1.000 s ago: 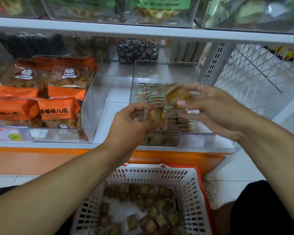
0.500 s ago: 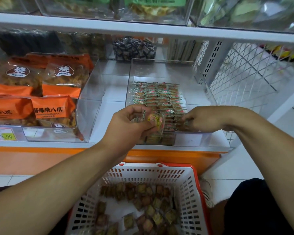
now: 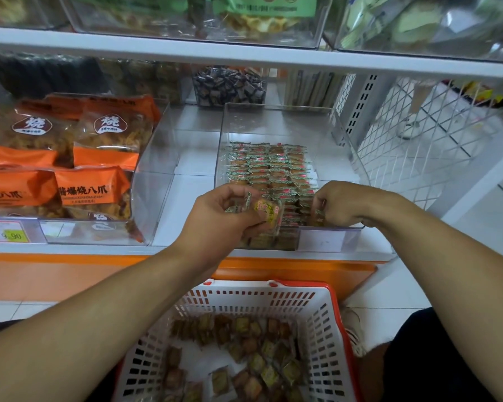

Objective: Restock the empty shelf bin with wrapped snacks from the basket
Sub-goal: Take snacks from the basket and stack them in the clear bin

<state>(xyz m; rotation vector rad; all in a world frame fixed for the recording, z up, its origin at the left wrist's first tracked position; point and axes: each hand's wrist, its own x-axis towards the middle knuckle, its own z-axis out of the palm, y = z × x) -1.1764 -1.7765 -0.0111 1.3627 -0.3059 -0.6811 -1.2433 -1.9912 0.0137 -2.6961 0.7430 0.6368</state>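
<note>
Over the front of the clear shelf bin (image 3: 276,117), the left hand (image 3: 224,219) is gripping a small bunch of wrapped snacks (image 3: 266,211) while the right hand (image 3: 346,204) is pinching one snack down into the packed rows, with more lying loose in the basket (image 3: 331,323) below.

At the front edge of the clear shelf bin (image 3: 276,117), my left hand (image 3: 224,216) grips a few wrapped snacks (image 3: 266,211) while my right hand (image 3: 343,204) pinches another among the packed rows, the white basket (image 3: 325,320) below holding loose ones.
</note>
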